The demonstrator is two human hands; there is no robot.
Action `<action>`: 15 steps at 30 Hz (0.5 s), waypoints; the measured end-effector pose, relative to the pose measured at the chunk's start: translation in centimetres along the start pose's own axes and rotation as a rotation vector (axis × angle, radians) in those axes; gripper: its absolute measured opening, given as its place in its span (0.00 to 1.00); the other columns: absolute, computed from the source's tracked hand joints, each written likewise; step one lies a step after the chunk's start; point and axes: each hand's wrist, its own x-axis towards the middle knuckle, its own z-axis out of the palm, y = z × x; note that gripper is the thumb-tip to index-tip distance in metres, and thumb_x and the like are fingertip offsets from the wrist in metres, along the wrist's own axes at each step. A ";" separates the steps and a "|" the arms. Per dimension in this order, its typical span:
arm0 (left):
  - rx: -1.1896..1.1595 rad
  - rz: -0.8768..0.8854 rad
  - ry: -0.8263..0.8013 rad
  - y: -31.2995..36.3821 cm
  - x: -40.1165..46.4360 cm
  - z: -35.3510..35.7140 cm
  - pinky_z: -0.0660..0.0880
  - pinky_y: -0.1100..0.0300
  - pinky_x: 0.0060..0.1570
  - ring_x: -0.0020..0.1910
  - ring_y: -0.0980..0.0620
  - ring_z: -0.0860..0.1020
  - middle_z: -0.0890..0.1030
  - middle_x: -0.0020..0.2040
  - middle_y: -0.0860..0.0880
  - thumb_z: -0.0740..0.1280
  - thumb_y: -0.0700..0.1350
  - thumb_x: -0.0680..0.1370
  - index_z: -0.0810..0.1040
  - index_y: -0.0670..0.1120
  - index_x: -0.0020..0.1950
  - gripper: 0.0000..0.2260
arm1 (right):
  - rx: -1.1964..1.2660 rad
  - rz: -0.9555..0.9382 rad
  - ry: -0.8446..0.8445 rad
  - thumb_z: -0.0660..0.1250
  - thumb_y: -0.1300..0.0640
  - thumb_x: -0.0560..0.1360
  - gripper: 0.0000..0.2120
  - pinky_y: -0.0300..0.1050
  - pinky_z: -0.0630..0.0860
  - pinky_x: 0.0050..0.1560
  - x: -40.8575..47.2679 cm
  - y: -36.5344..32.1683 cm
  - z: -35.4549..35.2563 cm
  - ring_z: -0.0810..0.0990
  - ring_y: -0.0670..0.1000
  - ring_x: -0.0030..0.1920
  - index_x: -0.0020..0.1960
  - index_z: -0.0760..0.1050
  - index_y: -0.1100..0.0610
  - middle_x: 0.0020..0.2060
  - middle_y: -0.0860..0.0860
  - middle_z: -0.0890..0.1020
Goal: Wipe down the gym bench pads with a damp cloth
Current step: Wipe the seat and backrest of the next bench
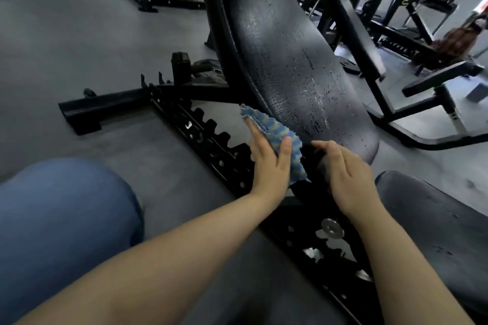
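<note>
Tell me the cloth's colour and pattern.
Blue with pale wavy stripes, seen in the head view: the cloth.
</note>
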 end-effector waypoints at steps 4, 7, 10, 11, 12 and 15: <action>-0.028 -0.024 0.002 -0.8 -2.0 1.5 0.42 0.82 0.61 0.72 0.61 0.47 0.43 0.76 0.44 0.57 0.47 0.81 0.32 0.50 0.72 0.34 | 0.018 0.028 0.012 0.44 0.39 0.74 0.21 0.60 0.60 0.70 -0.4 0.6 -0.2 0.72 0.39 0.57 0.52 0.74 0.41 0.50 0.37 0.77; -0.031 -0.017 -0.009 -1.4 -3.4 2.6 0.42 0.77 0.65 0.75 0.52 0.46 0.43 0.76 0.41 0.59 0.50 0.80 0.32 0.55 0.67 0.34 | 0.008 0.060 0.011 0.45 0.42 0.75 0.20 0.60 0.60 0.70 -0.7 0.7 -0.5 0.72 0.41 0.57 0.52 0.74 0.42 0.50 0.38 0.76; 0.003 -0.015 -0.036 -1.9 -4.6 3.3 0.40 0.85 0.58 0.70 0.61 0.45 0.43 0.75 0.41 0.61 0.47 0.80 0.34 0.50 0.70 0.35 | -0.017 0.065 0.007 0.45 0.46 0.76 0.19 0.61 0.60 0.70 -1.1 0.8 -0.5 0.71 0.41 0.56 0.52 0.74 0.43 0.50 0.39 0.76; 0.023 -0.012 -0.053 -2.0 -5.0 3.5 0.40 0.86 0.56 0.66 0.65 0.44 0.42 0.75 0.40 0.62 0.46 0.79 0.34 0.50 0.69 0.36 | -0.013 0.063 0.008 0.46 0.46 0.76 0.18 0.61 0.60 0.70 -1.2 0.8 -0.4 0.71 0.41 0.57 0.51 0.74 0.43 0.50 0.39 0.76; 0.044 -0.004 -0.069 -2.0 -5.4 3.6 0.40 0.87 0.55 0.63 0.69 0.44 0.42 0.75 0.40 0.63 0.46 0.79 0.33 0.51 0.68 0.36 | -0.006 0.062 0.012 0.46 0.46 0.77 0.18 0.61 0.60 0.70 -1.3 0.9 -0.3 0.72 0.41 0.57 0.51 0.74 0.42 0.50 0.38 0.76; 0.077 0.001 -0.076 -2.0 -6.1 3.8 0.41 0.87 0.54 0.58 0.71 0.44 0.42 0.74 0.37 0.62 0.49 0.77 0.33 0.50 0.67 0.37 | 0.010 0.060 0.029 0.47 0.46 0.77 0.17 0.62 0.61 0.70 -1.6 1.1 -0.2 0.73 0.42 0.59 0.50 0.74 0.41 0.51 0.39 0.77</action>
